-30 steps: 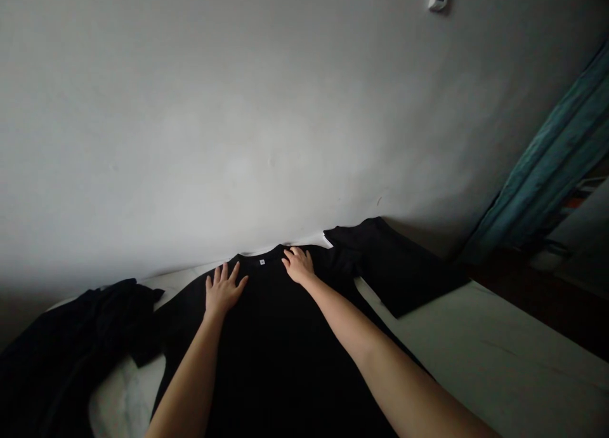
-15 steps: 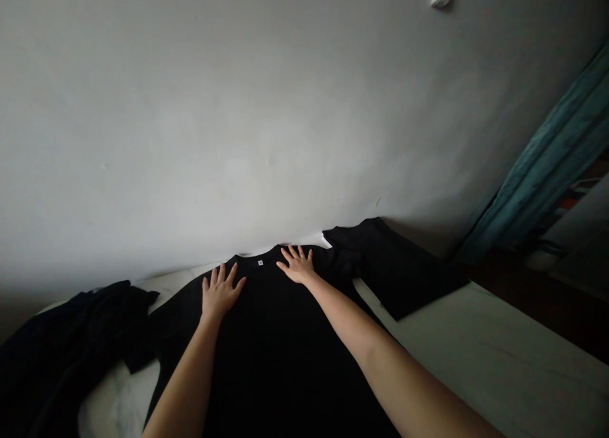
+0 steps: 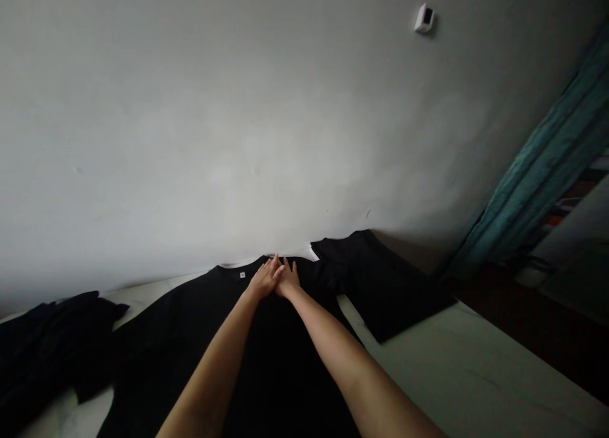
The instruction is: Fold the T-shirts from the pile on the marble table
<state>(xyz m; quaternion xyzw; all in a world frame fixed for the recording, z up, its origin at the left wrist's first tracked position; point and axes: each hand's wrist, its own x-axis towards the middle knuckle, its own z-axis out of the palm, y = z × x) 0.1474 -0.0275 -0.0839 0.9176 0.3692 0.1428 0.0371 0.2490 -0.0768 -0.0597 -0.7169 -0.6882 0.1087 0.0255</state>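
A black T-shirt [image 3: 280,374] lies spread out, its neckline toward the wall and a small white label [image 3: 242,275] showing at the collar. My left hand [image 3: 264,279] rests just right of that label, its fingers extended and overlapping my right hand. Against the shirt near the right side of the neckline, my right hand [image 3: 288,279] lies with fingers spread, partly covered by the left. Neither hand grasps the cloth.
Another black garment [image 3: 394,279] lies flat at the right, meeting the shirt's sleeve. Crumpled dark cloth [image 3: 42,343] sits at the left. The pale marble-look table [image 3: 480,368] meets a grey wall [image 3: 257,108]. A teal curtain [image 3: 537,165] hangs at right.
My left hand has moved right, from the left shoulder of the shirt to my right hand. The right hand stays near the collar. The camera view has shifted slightly.
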